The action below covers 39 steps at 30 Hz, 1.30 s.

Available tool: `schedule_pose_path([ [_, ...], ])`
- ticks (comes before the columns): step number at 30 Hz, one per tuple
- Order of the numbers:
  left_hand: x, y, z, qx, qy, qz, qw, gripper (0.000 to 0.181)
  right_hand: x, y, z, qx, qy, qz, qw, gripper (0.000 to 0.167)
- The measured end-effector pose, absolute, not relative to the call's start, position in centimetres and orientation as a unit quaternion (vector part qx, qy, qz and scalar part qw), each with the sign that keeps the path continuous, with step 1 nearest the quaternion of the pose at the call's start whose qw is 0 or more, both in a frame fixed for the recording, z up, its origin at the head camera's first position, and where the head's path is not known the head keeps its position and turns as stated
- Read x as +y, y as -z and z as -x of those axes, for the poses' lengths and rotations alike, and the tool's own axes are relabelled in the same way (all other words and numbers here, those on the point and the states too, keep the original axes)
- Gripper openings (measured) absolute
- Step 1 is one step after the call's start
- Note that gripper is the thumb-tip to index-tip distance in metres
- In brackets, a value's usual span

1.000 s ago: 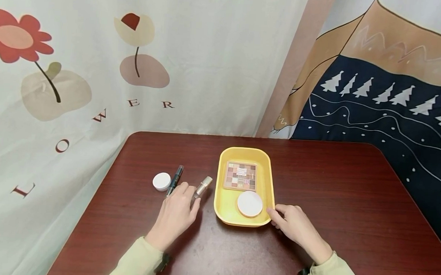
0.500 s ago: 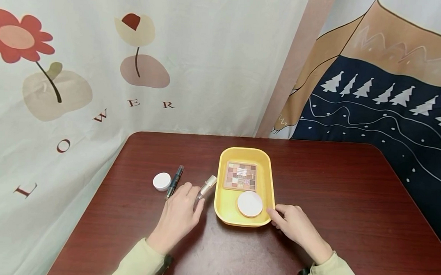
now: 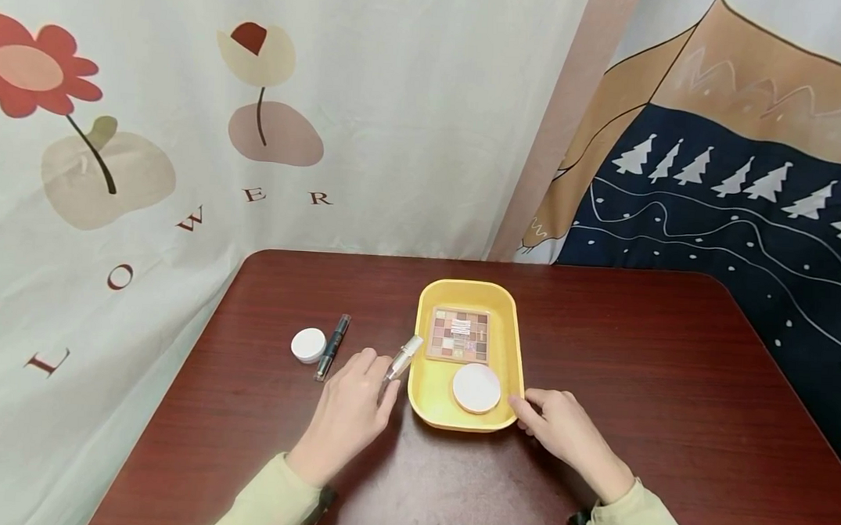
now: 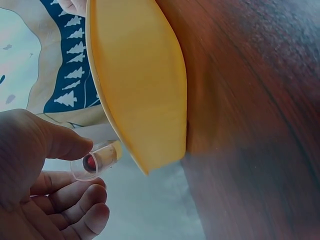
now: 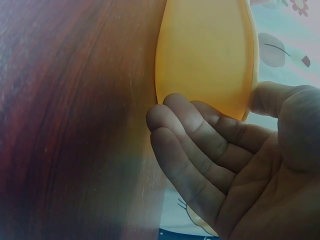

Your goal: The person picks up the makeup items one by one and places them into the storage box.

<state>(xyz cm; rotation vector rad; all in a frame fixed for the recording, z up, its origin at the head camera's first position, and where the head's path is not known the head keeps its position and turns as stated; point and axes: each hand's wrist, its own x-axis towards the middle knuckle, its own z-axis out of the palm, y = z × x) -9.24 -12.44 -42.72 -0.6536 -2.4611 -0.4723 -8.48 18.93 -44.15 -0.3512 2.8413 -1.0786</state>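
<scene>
In the head view my left hand (image 3: 351, 408) pinches a lipstick (image 3: 404, 358) between thumb and fingers, its far end over the left rim of a yellow tray (image 3: 424, 415). The left wrist view shows the lipstick (image 4: 100, 159) with a clear end and something red inside, beside the tray's outer wall (image 4: 145, 75). My right hand (image 3: 564, 427) grips the tray's near right rim, thumb on the edge and fingers against the outside. Inside the tray lie an eyeshadow palette (image 3: 458, 336) and a round white compact (image 3: 477, 389).
Left of the tray, a dark double-ended pen (image 3: 332, 348) lies beside a small white round jar (image 3: 308, 345). All stand on a reddish-brown table (image 3: 621, 342). Printed curtains (image 3: 412, 137) hang behind its far edge.
My left hand has moved right and raised the lipstick from beside the pen to the tray's left rim. The right hand and the tray have stayed in place.
</scene>
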Motion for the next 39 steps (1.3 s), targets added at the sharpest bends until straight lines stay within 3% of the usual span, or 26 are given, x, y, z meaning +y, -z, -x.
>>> schedule_pose_path([
  [39,-9.7,43.1,9.5,-0.902,0.176,0.296,0.261,0.015,19.0,44.2,8.5,0.927,0.357,0.105,0.047,0.034],
])
